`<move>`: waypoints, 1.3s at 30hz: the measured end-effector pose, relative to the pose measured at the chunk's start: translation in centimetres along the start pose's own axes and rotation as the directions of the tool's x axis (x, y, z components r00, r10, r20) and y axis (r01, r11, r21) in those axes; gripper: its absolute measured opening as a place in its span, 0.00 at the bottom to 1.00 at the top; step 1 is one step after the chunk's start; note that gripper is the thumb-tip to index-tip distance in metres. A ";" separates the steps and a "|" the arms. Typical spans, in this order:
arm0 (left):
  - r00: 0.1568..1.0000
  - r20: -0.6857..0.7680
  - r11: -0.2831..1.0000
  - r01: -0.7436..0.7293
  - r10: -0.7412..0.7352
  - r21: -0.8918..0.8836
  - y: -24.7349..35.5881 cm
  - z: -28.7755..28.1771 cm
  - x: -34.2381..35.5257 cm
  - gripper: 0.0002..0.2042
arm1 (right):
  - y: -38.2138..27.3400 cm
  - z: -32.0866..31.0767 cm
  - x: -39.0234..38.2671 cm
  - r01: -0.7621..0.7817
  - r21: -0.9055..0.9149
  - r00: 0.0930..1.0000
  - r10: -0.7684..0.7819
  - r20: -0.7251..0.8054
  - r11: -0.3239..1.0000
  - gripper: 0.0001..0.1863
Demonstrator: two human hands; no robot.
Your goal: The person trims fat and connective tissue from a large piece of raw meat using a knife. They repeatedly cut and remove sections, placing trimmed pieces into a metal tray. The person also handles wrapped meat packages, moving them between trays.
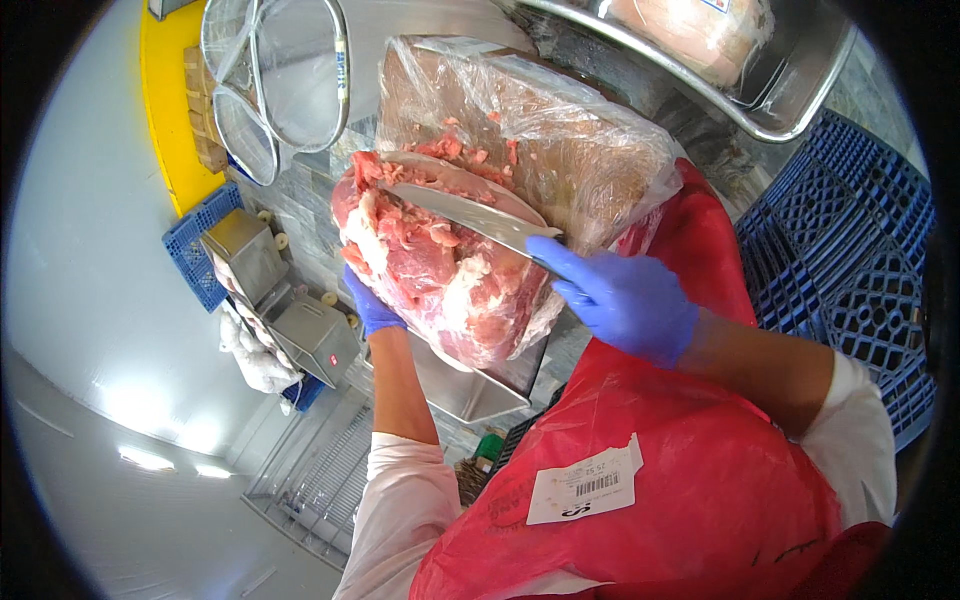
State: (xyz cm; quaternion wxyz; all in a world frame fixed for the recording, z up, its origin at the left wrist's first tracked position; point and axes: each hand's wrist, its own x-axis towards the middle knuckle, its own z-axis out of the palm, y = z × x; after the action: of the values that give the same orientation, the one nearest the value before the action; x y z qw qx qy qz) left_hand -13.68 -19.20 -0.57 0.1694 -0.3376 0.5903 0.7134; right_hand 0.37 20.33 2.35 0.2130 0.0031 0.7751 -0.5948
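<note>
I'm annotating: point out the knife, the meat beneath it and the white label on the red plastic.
Knife (468, 213), head view: middle of the blade.
Meat (435, 268), head view: facing surface.
White label (583, 487), head view: its middle.

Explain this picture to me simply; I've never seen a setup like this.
There is no machine here: a person works with their own hands, in blue gloves. The single picture comes from a wide fisheye camera on the person's head, looking down, so straight edges bend near the rim.

The right hand grips a knife, its blade crossing over a large piece of raw meat. The left hand is at the meat's near left side, its fingers mostly hidden. Beyond lies cardboard in clear plastic film, with meat scraps on it. The person wears a red apron; a metal tub stands at upper right.
</note>
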 end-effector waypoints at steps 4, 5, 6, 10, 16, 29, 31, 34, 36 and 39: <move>1.000 0.005 1.000 0.016 -0.016 -0.002 -0.7 0.5 -1.1 0.25 | 1.3 0.6 1.6 0.076 0.241 0.996 -0.062 -0.065 0.968 0.27; 0.999 0.028 1.000 0.026 -0.026 0.000 -0.6 1.8 -1.4 0.29 | 1.6 -0.9 1.6 -0.066 0.416 0.995 0.026 0.101 0.907 0.24; 0.999 0.032 0.999 0.043 -0.043 -0.004 -0.6 1.8 -1.5 0.29 | 1.9 -2.3 1.1 -0.081 0.440 0.989 0.019 0.145 0.894 0.24; 0.997 0.055 0.999 0.052 -0.052 -0.001 -0.3 2.0 -1.3 0.24 | 1.9 -7.9 -0.7 -0.035 0.384 0.979 -0.047 0.201 0.923 0.22; 0.993 -0.122 0.987 0.023 -0.004 0.156 0.8 3.0 0.1 0.15 | -0.9 -15.2 2.6 -0.017 0.077 0.914 -0.016 0.407 0.997 0.20; 0.998 0.045 0.951 0.038 -0.054 0.307 2.8 2.5 2.6 0.25 | -1.6 -16.8 -0.9 0.070 -0.513 0.992 -0.005 0.127 0.856 0.29; 0.999 -0.024 0.954 0.029 -0.023 0.299 2.8 4.0 2.4 0.25 | -0.9 -16.4 -1.2 0.081 -0.543 0.995 -0.032 0.099 0.836 0.29; 0.993 0.117 0.906 -0.023 -0.029 0.422 3.1 -1.2 4.9 0.26 | -0.6 -15.8 -1.8 0.064 -0.508 0.996 -0.019 0.092 0.859 0.22; 0.998 0.040 0.933 0.023 -0.040 0.359 3.1 -0.6 4.8 0.29 | -1.3 -15.5 -2.0 0.010 -0.486 0.990 0.061 0.129 0.874 0.15; 0.996 -0.027 0.945 0.090 -0.086 0.316 3.5 0.0 5.0 0.33 | -2.1 -15.7 -2.2 0.020 -0.500 0.991 0.049 0.125 0.866 0.24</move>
State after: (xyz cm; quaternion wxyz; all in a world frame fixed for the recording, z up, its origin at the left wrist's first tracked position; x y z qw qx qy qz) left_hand -19.49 -20.88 -1.41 0.2490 -0.3367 0.6826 0.5989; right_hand -3.25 34.73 8.17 0.2622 -0.0861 0.8868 -0.3708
